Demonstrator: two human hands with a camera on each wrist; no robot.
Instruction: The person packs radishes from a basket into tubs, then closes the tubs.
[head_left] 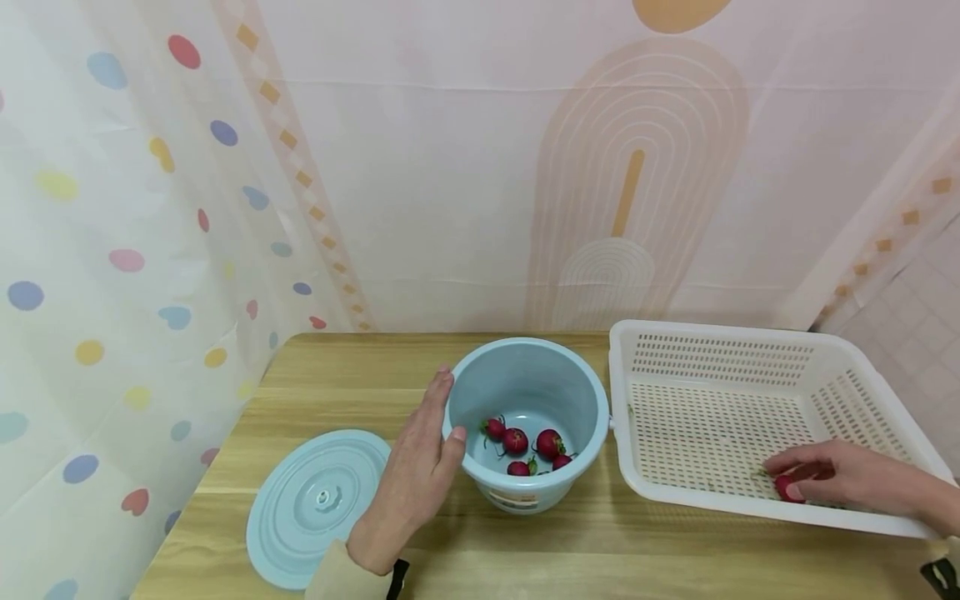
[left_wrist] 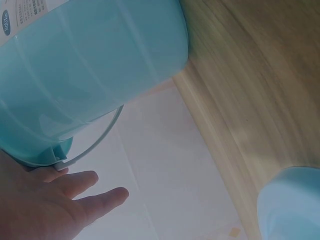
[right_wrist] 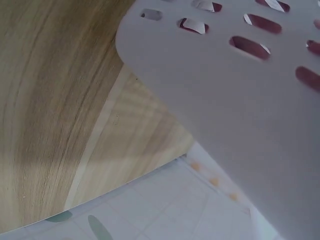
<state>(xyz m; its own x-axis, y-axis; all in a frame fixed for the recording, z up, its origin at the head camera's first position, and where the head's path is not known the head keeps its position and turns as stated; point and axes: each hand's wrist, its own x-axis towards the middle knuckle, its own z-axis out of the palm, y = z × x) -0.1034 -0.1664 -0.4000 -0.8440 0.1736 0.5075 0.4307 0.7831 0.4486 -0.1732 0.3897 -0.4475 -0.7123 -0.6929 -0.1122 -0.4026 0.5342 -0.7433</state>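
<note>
A light blue bucket (head_left: 517, 375) stands mid-table with several red radishes (head_left: 515, 442) on its bottom. My left hand (head_left: 412, 467) rests against the bucket's left rim, thumb at the near edge and fingers extended along the outside. In the left wrist view, the fingers (left_wrist: 100, 202) spread beside the bucket's wall (left_wrist: 100, 65) and the root of its handle (left_wrist: 97, 142). Inside the white slotted basket (head_left: 712, 433), near its front right, my right hand (head_left: 855, 479) holds a radish (head_left: 787, 488) between thumb and fingers. The basket's wall (right_wrist: 225, 100) hides that hand in the right wrist view.
A round blue lid (head_left: 296, 500) lies on the wooden table (head_left: 337, 367) left of the bucket. The basket stands close by the bucket's right side. Patterned curtains (head_left: 420, 208) hang behind and to the left.
</note>
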